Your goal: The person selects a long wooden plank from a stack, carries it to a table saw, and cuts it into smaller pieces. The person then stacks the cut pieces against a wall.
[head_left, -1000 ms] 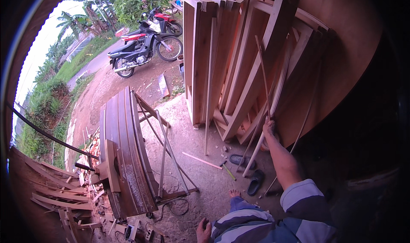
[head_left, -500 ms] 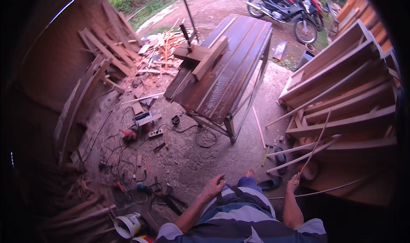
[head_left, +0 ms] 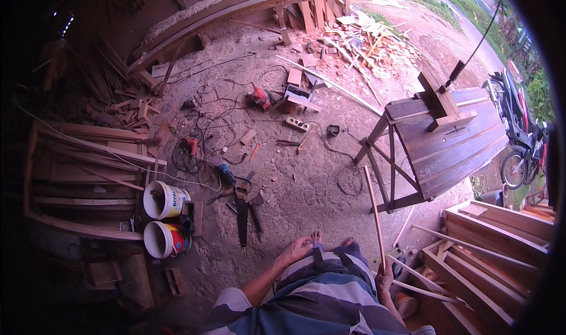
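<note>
My right hand (head_left: 384, 278) is closed around a thin wooden strip (head_left: 375, 214) that stands up and leans slightly left from the hand. My left hand (head_left: 296, 249) hangs empty beside my striped shirt with its fingers loosely apart, above the dirt floor. A dark wooden panel (head_left: 454, 137) lies on a trestle stand to the right of the strip. More thin strips (head_left: 448, 241) lean against stacked wooden frames (head_left: 501, 258) at the lower right.
Power tools, a hand saw (head_left: 242, 217) and tangled cables (head_left: 206, 129) litter the floor ahead. Two white buckets (head_left: 165, 217) stand at the left by stacked planks. Scrap wood (head_left: 359, 40) is piled at the top. A motorcycle (head_left: 522, 140) is parked at the right.
The view has swung left from the frames toward the tool-strewn floor. My right hand has drawn one thin strip away from the stacked frames and now holds it upright.
</note>
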Tool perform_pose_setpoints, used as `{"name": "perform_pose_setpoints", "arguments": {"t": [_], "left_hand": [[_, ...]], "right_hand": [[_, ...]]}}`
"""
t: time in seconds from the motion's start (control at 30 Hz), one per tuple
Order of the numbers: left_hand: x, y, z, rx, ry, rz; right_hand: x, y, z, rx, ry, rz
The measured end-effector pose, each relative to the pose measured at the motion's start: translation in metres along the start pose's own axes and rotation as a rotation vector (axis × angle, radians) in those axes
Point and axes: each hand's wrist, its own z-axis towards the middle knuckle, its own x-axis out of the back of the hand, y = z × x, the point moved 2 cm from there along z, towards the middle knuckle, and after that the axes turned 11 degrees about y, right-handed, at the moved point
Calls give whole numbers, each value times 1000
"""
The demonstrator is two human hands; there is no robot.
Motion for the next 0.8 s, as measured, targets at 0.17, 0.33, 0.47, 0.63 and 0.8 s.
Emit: {"name": "perform_pose_setpoints", "arguments": {"t": [0.17, 0.33, 0.47, 0.63, 0.8], "left_hand": [[51, -31, 37, 49, 148, -146], [80, -52, 94, 86, 292, -142], [103, -69, 151, 116, 356, -168], [153, -50, 202, 399, 483, -196], [201, -40, 229, 470, 567, -319]], "right_hand": [[-78, -33, 71, -109, -189, -5], [-162, -54, 165, -262, -390, 123], [-209, -100, 248, -248, -430, 88], [-247, -207, 364, -233, -466, -17], [-262, -317, 430, -558, -651, 377]]}}
